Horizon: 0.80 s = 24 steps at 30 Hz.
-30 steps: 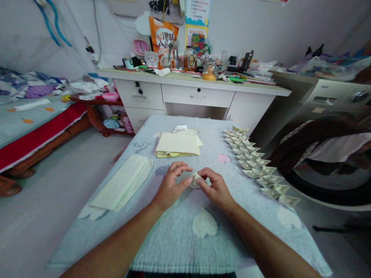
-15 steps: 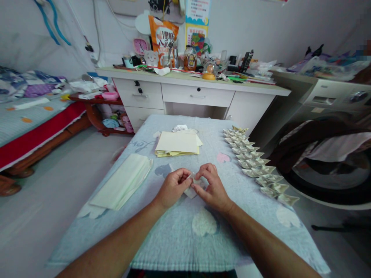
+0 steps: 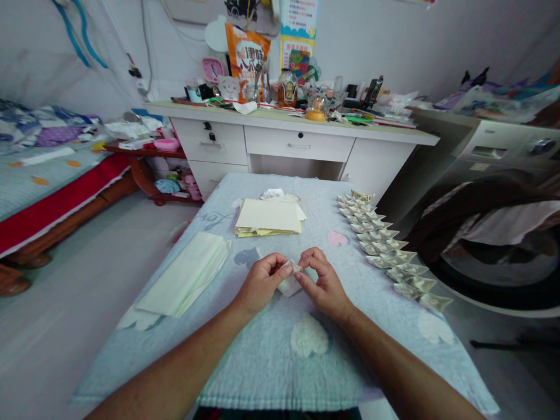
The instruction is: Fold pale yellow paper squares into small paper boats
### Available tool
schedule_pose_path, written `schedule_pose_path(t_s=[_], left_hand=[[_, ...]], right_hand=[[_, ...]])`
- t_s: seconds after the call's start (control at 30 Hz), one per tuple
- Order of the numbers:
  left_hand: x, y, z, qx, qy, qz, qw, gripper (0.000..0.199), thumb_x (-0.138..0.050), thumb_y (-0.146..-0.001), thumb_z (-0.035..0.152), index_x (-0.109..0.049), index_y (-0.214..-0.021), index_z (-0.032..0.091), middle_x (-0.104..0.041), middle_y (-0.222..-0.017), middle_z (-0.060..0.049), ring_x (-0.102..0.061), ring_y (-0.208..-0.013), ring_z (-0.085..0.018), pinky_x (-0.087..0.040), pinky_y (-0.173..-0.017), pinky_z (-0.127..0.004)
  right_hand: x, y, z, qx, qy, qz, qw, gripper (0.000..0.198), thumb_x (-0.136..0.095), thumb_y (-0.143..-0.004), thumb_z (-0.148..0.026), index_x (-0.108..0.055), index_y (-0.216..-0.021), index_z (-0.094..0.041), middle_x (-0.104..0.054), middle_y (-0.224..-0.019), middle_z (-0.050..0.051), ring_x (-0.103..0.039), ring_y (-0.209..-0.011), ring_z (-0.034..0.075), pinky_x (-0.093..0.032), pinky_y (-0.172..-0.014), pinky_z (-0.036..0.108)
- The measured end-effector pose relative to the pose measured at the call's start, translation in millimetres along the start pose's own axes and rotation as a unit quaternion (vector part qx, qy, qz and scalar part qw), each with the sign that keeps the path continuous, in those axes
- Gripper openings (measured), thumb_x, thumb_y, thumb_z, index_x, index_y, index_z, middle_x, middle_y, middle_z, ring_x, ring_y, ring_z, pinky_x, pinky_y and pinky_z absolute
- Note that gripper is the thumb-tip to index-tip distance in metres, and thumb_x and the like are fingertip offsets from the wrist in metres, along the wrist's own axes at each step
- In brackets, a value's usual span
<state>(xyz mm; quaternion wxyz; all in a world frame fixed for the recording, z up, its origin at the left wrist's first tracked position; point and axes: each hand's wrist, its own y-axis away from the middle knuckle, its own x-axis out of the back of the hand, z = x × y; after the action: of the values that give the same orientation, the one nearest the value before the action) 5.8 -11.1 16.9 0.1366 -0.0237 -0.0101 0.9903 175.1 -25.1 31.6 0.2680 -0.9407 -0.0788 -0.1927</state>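
Between my two hands is a small piece of folded paper, pale and pointed at its lower corner. My left hand pinches its upper left side between thumb and fingers. On the right, my right hand grips the paper's upper right edge, thumb and fingertips meeting there. Part of the paper is hidden behind the fingers. Beyond the hands lies a stack of cream paper sheets. Left of them rests a folded pale green paper bundle. Rows of folded paper boats stand along the right side.
A blue patterned cloth covers the table. Behind it stands a white desk crowded with jars, a clock and a snack bag. A washing machine is at right, and a bed at left.
Both thumbs have shifted slightly on the folded paper, and more of its lower face now shows. The right fingertips have moved a little; the other things stay where they were.
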Motion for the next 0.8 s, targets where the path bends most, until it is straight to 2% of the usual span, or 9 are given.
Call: schedule_pose_path(t_s=[0.53, 0.7, 0.8], left_hand=[[-2.1, 3.2, 5.0, -0.077, -0.173, 0.077, 0.979, 0.007, -0.06, -0.076, 0.023, -0.059, -0.072, 0.017, -0.054, -0.062, 0.003, -0.049, -0.058, -0.011, -0.037, -0.057, -0.021], [-1.8, 1.6, 2.2, -0.072, -0.142, 0.071, 0.985, 0.002, -0.06, -0.074, 0.019, -0.059, -0.075, 0.017, -0.054, -0.063, 0.004, -0.049, -0.058, -0.01, -0.037, -0.056, -0.02], [-1.5, 0.2, 0.5, -0.052, -0.117, 0.04, 0.991, 0.015, -0.059, -0.077, 0.022, -0.063, -0.09, 0.017, -0.062, -0.072, 0.001, -0.056, -0.065, -0.012, -0.041, -0.06, -0.021]], right_hand=[[-2.0, 0.1, -1.8, 0.011, 0.051, -0.002, 0.999, 0.006, -0.058, -0.079, -0.014, -0.056, -0.078, -0.02, -0.05, -0.087, 0.003, -0.048, -0.089, 0.019, -0.038, -0.08, 0.034], [-4.3, 0.3, -1.4, 0.018, 0.067, -0.011, 0.997, 0.007, -0.058, -0.08, -0.013, -0.057, -0.081, -0.02, -0.05, -0.088, 0.003, -0.047, -0.089, 0.019, -0.038, -0.08, 0.033], [-5.0, 0.7, -1.3, 0.023, 0.068, -0.014, 0.997, 0.008, -0.058, -0.079, -0.012, -0.058, -0.081, -0.02, -0.05, -0.088, 0.003, -0.047, -0.09, 0.019, -0.038, -0.081, 0.033]])
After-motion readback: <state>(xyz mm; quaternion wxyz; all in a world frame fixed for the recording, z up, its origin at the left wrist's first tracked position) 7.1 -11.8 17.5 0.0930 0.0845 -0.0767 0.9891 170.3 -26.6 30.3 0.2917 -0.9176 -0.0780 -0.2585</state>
